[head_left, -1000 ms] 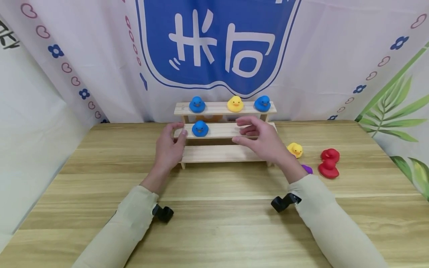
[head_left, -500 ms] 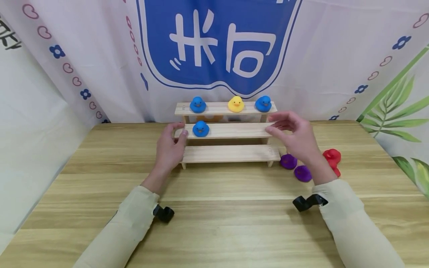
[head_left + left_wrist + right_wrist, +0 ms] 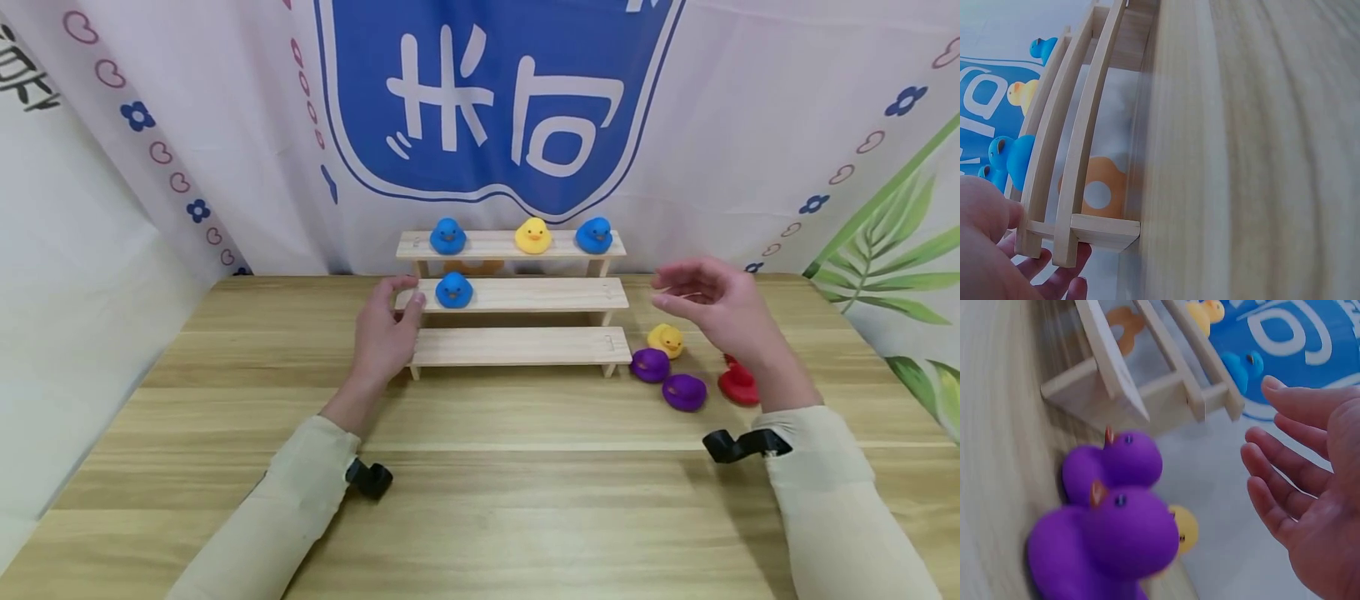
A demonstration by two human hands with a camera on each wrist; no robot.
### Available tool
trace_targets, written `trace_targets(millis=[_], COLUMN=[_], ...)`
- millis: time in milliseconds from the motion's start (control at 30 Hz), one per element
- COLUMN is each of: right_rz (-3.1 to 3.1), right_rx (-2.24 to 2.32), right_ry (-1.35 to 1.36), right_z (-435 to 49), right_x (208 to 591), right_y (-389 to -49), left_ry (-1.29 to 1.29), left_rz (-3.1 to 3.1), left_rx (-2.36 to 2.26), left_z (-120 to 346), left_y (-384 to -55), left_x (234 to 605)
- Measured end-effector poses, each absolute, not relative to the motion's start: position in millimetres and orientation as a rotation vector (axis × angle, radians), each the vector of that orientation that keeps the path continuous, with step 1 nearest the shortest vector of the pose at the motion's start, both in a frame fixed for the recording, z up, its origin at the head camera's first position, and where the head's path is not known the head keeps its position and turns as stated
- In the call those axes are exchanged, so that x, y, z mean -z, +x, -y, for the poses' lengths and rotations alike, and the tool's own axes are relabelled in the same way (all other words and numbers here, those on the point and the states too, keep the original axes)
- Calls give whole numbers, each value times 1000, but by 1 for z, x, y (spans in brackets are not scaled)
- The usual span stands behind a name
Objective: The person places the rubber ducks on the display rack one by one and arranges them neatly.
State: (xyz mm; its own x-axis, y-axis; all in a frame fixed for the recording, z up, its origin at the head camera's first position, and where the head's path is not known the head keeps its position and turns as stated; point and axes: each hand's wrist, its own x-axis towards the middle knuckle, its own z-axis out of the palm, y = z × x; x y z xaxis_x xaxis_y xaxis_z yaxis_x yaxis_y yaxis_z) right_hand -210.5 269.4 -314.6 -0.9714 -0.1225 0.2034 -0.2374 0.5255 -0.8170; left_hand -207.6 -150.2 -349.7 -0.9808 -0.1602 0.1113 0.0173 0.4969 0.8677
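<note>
Gripping the rack (image 3: 517, 346) at its left end, the left hand (image 3: 386, 329) curls its fingers (image 3: 1075, 259) round the shelves (image 3: 551, 293), just beside a blue duck (image 3: 453, 291) on the middle one. Opposite, the right hand (image 3: 723, 308) hangs above the desk (image 3: 487, 517), fingers and thumb apart, near a yellow duck (image 3: 666, 340) and two purple ducks (image 3: 684, 392).

Bright, even light on you, soft shadow beside your right sleeve (image 3: 840, 500) toward the tabletop's (image 3: 480, 517) near edge; wrist views dimmer, blurrier.
</note>
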Motion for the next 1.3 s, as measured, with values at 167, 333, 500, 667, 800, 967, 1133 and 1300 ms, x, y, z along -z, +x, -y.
trace_targets(millis=[167, 333, 500, 667, 800, 967, 1133, 1300], right_rz=[2731, 2819, 2894, 3047, 3109, 3162, 3174, 3179], right_rx=[-1441, -1425, -1398, -1257, -1230, -1200, -1194, -1180], right_ry=[337, 344, 379, 436, 428, 406, 415, 418], right_z=[-283, -296, -307, -311, -312, -311, -310, -309], right_x=[319, 325, 332, 337, 338, 338, 341, 344], right_y=[-214, -215, -218, -221, -222, -223, -225, -227], left_ry=[125, 118, 117, 119, 114, 106, 106, 104], left_rz=[2568, 2565, 2566, 2566, 2563, 2554, 2548, 2549], left_rx=[1484, 1475, 1475, 1479, 1486, 1495, 1506, 1506], left_z=[151, 151, 151, 151, 150, 150, 150, 151], left_y=[-208, -208, -208, -207, -207, -209, -209, -209], left_x=[350, 350, 351, 350, 349, 350, 351, 352])
